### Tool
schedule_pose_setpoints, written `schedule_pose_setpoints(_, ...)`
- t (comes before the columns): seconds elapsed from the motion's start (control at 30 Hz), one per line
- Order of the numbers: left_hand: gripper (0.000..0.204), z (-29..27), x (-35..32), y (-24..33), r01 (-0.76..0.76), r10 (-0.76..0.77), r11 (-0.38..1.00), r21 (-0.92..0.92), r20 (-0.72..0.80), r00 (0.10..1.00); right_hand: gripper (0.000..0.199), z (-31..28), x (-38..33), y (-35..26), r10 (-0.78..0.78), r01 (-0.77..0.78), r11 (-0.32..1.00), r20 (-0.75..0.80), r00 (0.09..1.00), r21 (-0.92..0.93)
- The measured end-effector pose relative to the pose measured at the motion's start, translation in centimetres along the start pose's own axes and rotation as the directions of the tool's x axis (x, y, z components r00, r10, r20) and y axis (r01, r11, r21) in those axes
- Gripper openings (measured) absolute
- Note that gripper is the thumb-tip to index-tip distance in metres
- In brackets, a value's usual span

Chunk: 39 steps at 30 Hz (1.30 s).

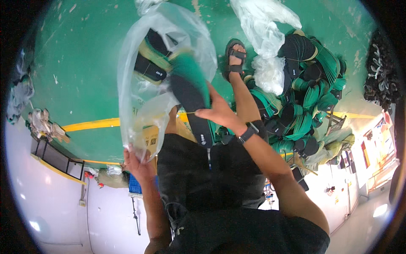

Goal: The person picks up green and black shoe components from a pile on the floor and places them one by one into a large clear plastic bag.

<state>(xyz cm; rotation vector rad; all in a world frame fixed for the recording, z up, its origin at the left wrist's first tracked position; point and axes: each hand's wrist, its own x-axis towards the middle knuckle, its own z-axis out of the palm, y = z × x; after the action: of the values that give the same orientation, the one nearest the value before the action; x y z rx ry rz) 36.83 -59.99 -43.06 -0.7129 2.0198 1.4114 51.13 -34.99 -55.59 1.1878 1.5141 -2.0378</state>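
**A:** what are the fingers doing here?

**B:** right hand is closed round a black-and-green sandal, thumb underneath, toe end poking into the clear plastic bag; left hand is pinched shut on the bag's lower rim, just below the sandal.

**A:** anything already in there?

**B:** more sandals sit deeper in, past the right fingertips; a big sandal pile lies off beyond the right wrist on the green floor.

**A:** tips?

**B:** I'd say keep the left hand pulling the mouth wide; slide it in flat so the sole doesn't snag the plastic.
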Motion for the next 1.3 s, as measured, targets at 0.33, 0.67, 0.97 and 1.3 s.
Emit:
schedule_pose_setpoints(0.33,0.025,-4.3,-2.3,-1.9,0.404,-0.371,0.864,-0.302,0.160,0.915,0.103,18.3,11.9,-0.2,-0.297,0.369,0.745,0.219,0.929,-0.555)
schedule_pose_setpoints(0.67,0.025,-5.0,-0.4,-2.0,0.316,-0.324,0.936,-0.158,-0.031,0.946,0.022,5.9,23.5,6.2,-0.085,0.149,0.361,0.127,0.988,-0.921)
schedule_pose_setpoints(0.97,0.040,-3.2,-2.3,12.7,0.059,0.017,0.918,-0.392,0.187,0.982,0.016,-4.5,-3.3,-20.3,-0.697,0.712,0.701,-0.175,0.695,0.034)
schedule_pose_setpoints(1.3,0.034,-0.8,-6.2,12.5,0.041,-0.074,0.994,0.097,0.370,0.926,0.013,-21.9,-6.5,-15.2,-0.734,0.740,0.657,-0.348,0.583,-0.146)
